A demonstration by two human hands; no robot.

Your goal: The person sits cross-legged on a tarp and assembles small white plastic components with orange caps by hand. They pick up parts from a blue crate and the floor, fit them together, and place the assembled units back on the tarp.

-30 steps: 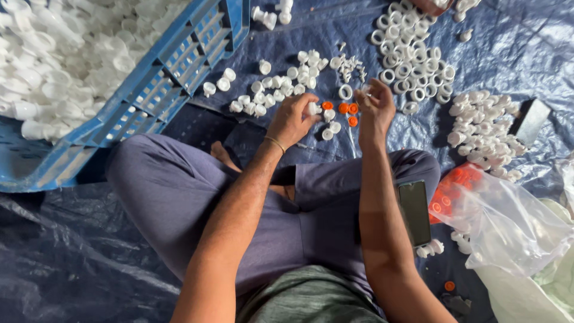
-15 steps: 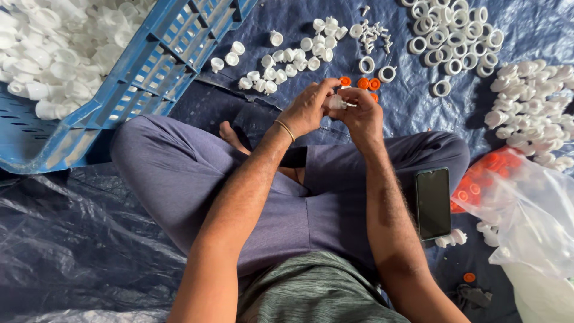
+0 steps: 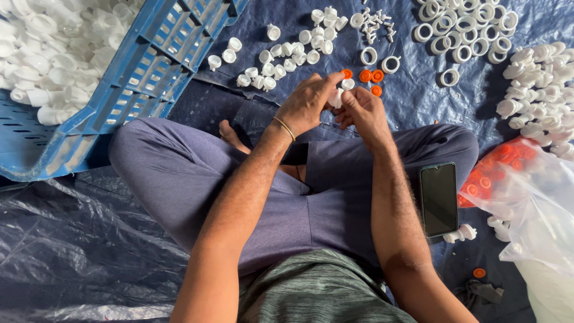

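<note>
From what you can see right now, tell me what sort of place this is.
Probably a small floor-level workshop for putting plastic parts together by hand. A blue tarp covers the floor, a blue crate holds heaps of white caps, and sorted white rings and orange seals lie by both hands.

Left hand (image 3: 308,104) and right hand (image 3: 363,113) meet over the crossed legs, both pinching one small white plastic part (image 3: 336,97). Orange caps (image 3: 371,76) lie just beyond on the blue tarp (image 3: 412,101); white rings (image 3: 463,27) toward its top right. Blue crate (image 3: 143,72) of white caps at left. Phone (image 3: 438,198) rests on right knee.
</note>
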